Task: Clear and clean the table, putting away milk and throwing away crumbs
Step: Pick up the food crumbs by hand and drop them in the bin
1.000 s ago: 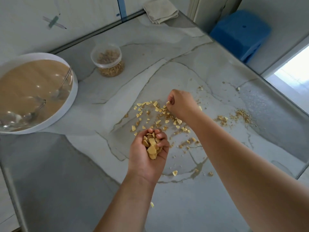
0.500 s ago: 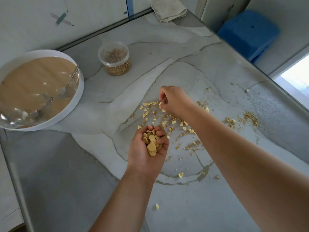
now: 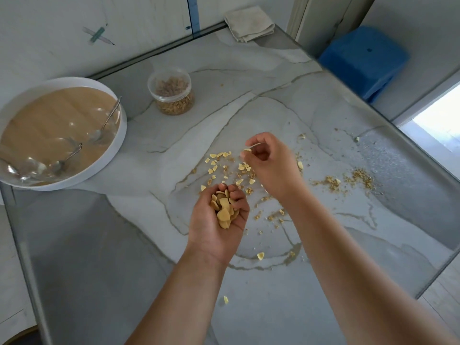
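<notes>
Yellow chip crumbs [image 3: 225,168] lie scattered over the middle of the marble table [image 3: 104,245]. My left hand [image 3: 214,227] is cupped palm up just above the table and holds a pile of collected crumbs [image 3: 224,210]. My right hand [image 3: 271,165] hovers over the scatter and pinches one thin crumb [image 3: 249,148] between thumb and fingertips. Finer brown crumbs [image 3: 348,180] lie to the right. A single crumb [image 3: 260,255] lies nearer me, and another crumb [image 3: 225,300] sits by my left forearm.
A white round tray [image 3: 117,150] with glassware and spoons stands at the left. A clear tub of cereal [image 3: 171,93] is behind the scatter. A folded cloth [image 3: 249,23] lies at the far corner. A blue stool [image 3: 363,58] stands beyond the table's right edge.
My right hand has lifted off the table with a crumb pinched in its fingers. My left hand has stayed cupped with its pile.
</notes>
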Available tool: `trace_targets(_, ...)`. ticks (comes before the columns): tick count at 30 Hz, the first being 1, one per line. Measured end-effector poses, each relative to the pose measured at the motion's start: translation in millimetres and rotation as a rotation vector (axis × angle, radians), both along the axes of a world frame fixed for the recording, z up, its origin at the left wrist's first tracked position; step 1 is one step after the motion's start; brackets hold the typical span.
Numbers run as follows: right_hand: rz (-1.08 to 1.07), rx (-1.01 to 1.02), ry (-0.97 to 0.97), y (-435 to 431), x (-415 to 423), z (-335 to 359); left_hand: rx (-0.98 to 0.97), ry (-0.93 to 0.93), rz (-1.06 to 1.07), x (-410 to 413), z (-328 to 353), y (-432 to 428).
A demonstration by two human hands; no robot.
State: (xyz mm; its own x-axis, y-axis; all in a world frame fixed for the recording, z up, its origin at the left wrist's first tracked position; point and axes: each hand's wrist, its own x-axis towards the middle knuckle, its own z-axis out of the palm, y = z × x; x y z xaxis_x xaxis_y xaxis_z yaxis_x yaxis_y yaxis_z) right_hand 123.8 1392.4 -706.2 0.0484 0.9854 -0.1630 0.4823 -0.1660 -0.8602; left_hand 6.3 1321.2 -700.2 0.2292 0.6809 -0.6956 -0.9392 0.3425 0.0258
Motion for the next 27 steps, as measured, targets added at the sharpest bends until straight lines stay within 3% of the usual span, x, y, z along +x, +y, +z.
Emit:
trace_targets(2, -0.047, 0.023, 0.161, -27, -3, 25, -0.017, 0.026, 0.014, 4, 3, -3)
trace_targets(4, 0.005, 0.096, 0.185, -57, -9, 47, 0.011, 0.146, -0.003, 9, 4, -9)
trace_targets(6, 0.107, 0.203, 0.051, -82, -16, 59, 0.017, 0.202, -0.064, 15, 5, -14)
trace_targets(9, 0.199, 0.322, -0.196, -105, -19, 60, 0.127, 0.096, -0.222, 16, 19, -24)
trace_targets(12, 0.209, 0.332, -0.233, -121, -13, 63, 0.151, 0.147, -0.279, 18, 23, -35)
trace_targets(17, -0.054, 0.378, 0.097, -145, -19, 73, 0.141, 0.250, -0.311, 20, 36, -50)
trace_targets(21, -0.322, 0.226, 0.380, -169, -34, 87, 0.141, 0.206, -0.356, 26, 69, -74)
trace_targets(27, -0.460, 0.248, 0.516, -214, -38, 153, 0.206, 0.228, -0.351, 32, 144, -118)
